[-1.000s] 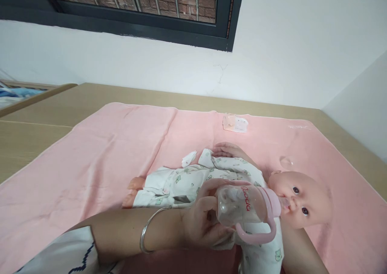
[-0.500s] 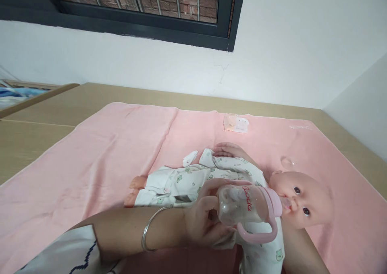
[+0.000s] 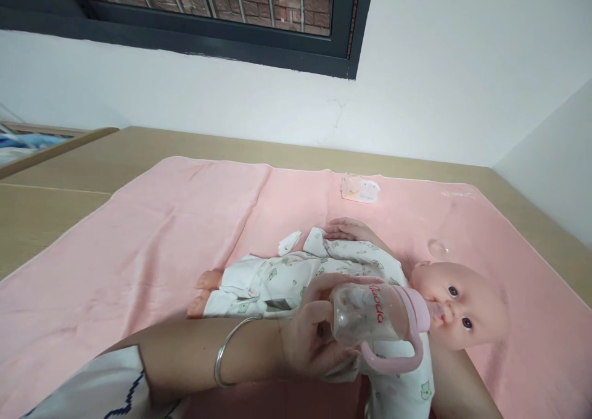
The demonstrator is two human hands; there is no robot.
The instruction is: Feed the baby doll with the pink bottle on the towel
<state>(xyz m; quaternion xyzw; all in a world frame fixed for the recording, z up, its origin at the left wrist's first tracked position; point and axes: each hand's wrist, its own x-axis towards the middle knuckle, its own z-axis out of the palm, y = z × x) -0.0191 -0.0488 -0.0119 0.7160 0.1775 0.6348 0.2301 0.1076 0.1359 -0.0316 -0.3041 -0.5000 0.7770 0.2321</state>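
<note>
A baby doll [image 3: 462, 308] in a white printed romper lies on a pink towel [image 3: 161, 234], head to the right. My left hand [image 3: 314, 339], with a silver bangle on the wrist, grips a clear baby bottle [image 3: 370, 314] with a pink collar and handle. The bottle's teat rests at the doll's mouth. My right forearm passes under the doll's head. My right hand [image 3: 346, 229] shows on the doll's far side, its fingers curled over the doll's upper arm and holding it.
The towel covers a light wooden table [image 3: 60, 215] set against a white wall below a dark-framed window [image 3: 231, 12]. A small pink-and-white packet [image 3: 359, 189], a white scrap [image 3: 289, 242] and a clear round cap [image 3: 438, 247] lie on the towel beyond the doll.
</note>
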